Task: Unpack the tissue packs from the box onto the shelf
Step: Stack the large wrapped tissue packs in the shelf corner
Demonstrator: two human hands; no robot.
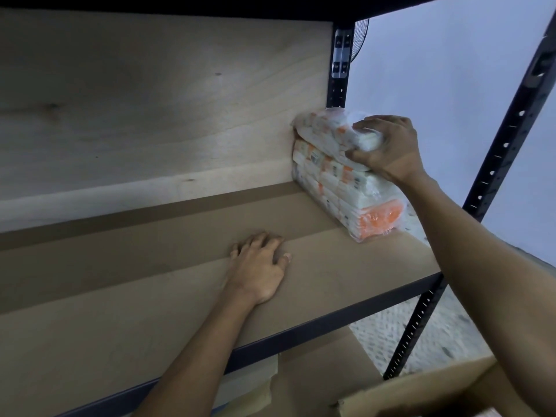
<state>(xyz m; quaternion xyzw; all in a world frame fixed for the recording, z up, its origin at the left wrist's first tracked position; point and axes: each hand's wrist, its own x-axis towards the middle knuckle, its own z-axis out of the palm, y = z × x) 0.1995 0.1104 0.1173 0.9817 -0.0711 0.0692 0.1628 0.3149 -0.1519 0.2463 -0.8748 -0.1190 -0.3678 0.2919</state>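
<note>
Fingers point(365, 123) of right hand point(391, 147) clamped round the top tissue pack point(331, 132), squaring it onto the stack point(355, 194) in the shelf point(150, 311) far-right corner, left hand point(258, 266) flat and spread on the board, probably for balance.

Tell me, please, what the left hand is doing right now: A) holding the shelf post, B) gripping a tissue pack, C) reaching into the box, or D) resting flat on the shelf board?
D: the left hand lies palm-down on the bare shelf board, while the right hand grips the top tissue pack.
</note>
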